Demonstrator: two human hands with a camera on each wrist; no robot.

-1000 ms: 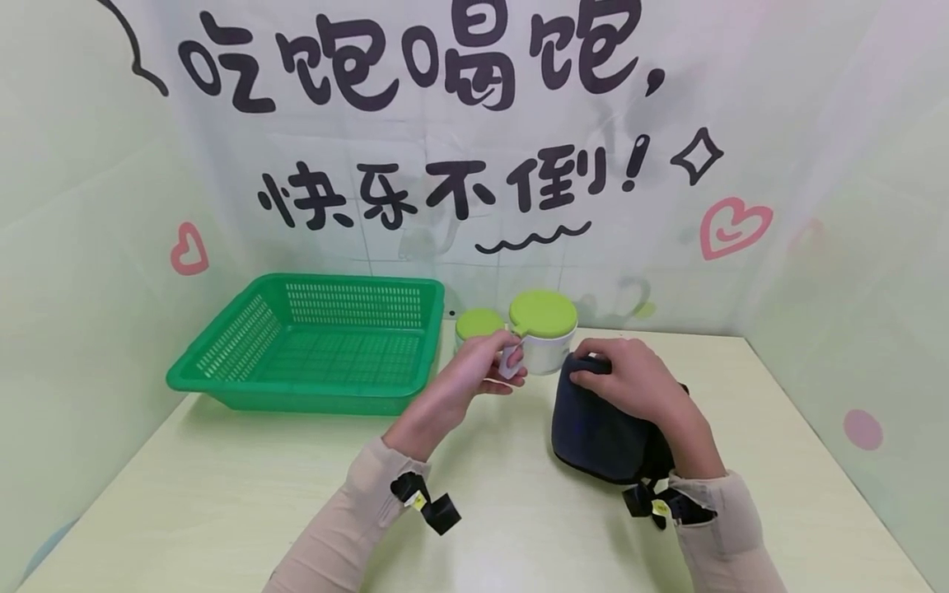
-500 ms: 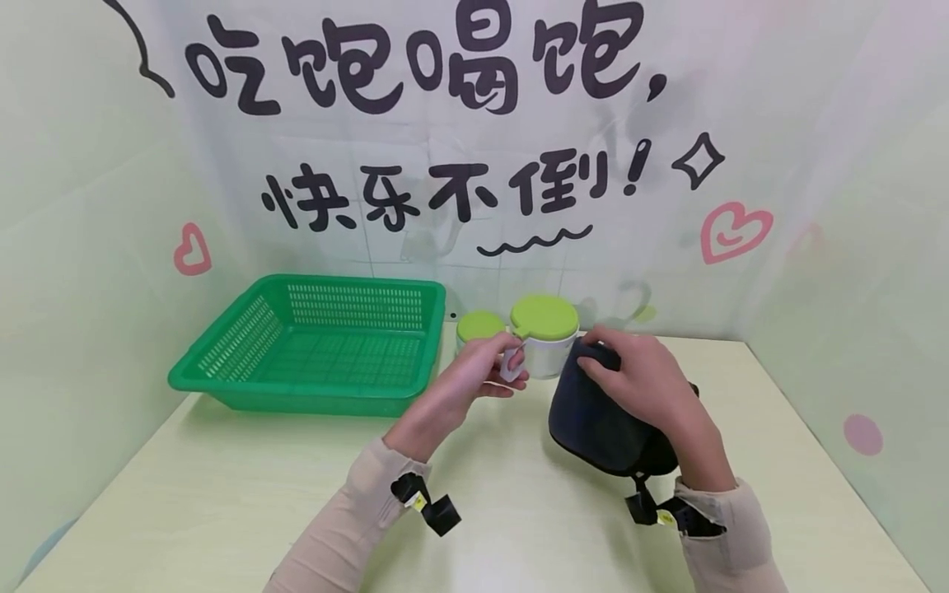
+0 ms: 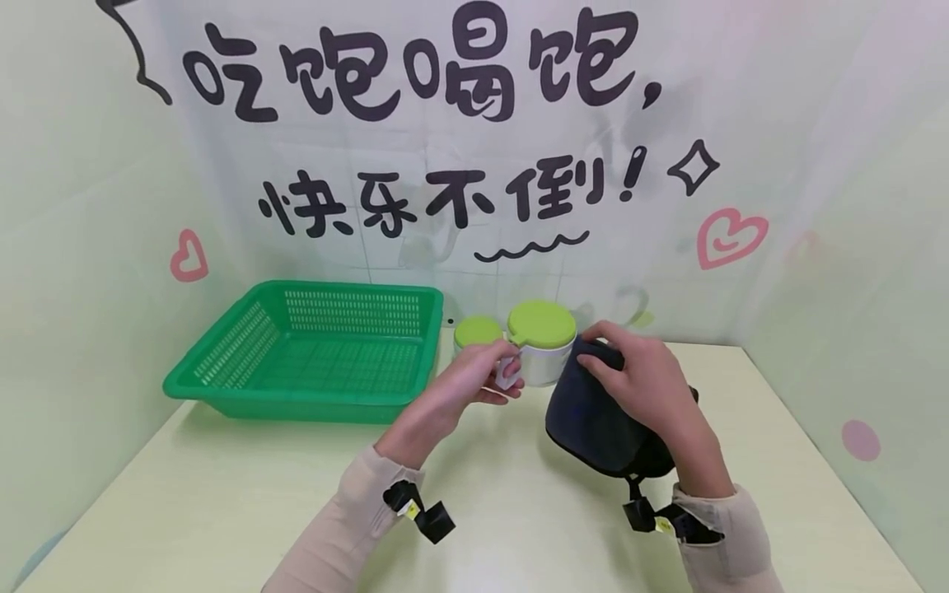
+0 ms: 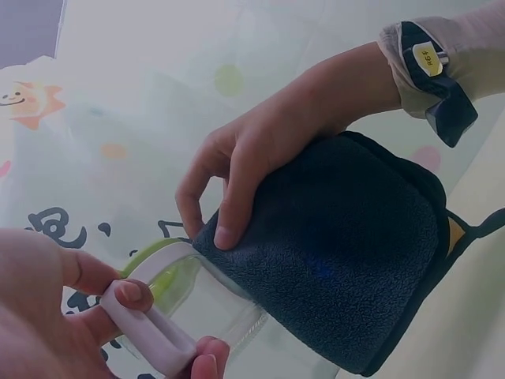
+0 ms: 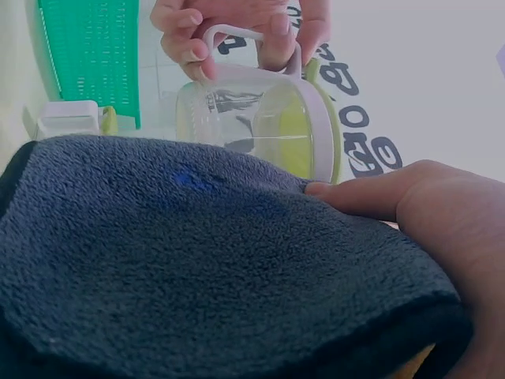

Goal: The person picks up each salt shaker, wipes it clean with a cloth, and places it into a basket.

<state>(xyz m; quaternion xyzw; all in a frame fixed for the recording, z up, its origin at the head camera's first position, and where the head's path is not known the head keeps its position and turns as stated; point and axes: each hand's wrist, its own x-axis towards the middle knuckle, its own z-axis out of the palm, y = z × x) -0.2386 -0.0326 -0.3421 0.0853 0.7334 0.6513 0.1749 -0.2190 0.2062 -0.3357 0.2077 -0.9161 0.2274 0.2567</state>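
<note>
My left hand (image 3: 478,372) grips the white handle (image 4: 150,332) of a clear jar (image 5: 229,118) with a lime-green lid (image 3: 544,324). At the jar's right side, my right hand (image 3: 647,379) holds a dark blue-grey plush cloth (image 3: 596,420), pinched near its upper edge. In the left wrist view the cloth hangs down from that hand and overlaps the jar's rim. The right thumb (image 5: 355,197) lies on top of the cloth in the right wrist view. Cloth hides part of the jar and most of the right fingertips.
Behind my left hand stands a smaller container with a green lid (image 3: 478,331). A green perforated basket (image 3: 296,412) sits at the table's back left. The pale table (image 3: 504,511) meets a printed wall sheet (image 3: 415,263) at the back.
My right hand has brought the cloth a little up and closer to the jar, over its right side. My left hand keeps its hold on the handle. The head view shifts slightly.
</note>
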